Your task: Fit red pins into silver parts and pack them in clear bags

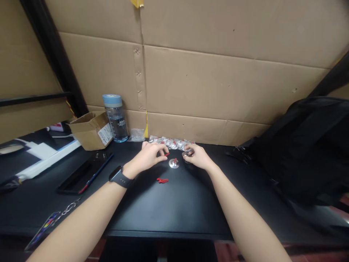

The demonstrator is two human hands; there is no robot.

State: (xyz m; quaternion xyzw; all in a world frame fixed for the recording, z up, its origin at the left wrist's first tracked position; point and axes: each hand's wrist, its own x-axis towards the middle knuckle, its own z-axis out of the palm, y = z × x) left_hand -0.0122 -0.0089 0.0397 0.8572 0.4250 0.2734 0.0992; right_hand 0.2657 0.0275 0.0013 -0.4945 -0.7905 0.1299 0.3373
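My left hand [153, 155] is above the table, its thumb and fingers pinched on a thin red strip [167, 154], most of it hidden. My right hand [198, 157] has closed its fingers on the edge of a small shiny metal disc [185, 158]. Between the two hands a second metal disc [173, 164] lies on the table, domed, with a bit of red at its centre. Nearer to me is a small bundle of red cord [163, 180], touched by neither hand. Behind my fingers runs a row of clear-wrapped silvery packets [173, 143] showing red bits.
On the black table [169, 211] a water bottle [117, 122], a small cardboard box [94, 133] and a plastic bag [137, 134] stand or lie at the back left. A phone [85, 174] and keychain [57, 222] lie left; a black backpack [302, 153] is right. Cardboard walls the back.
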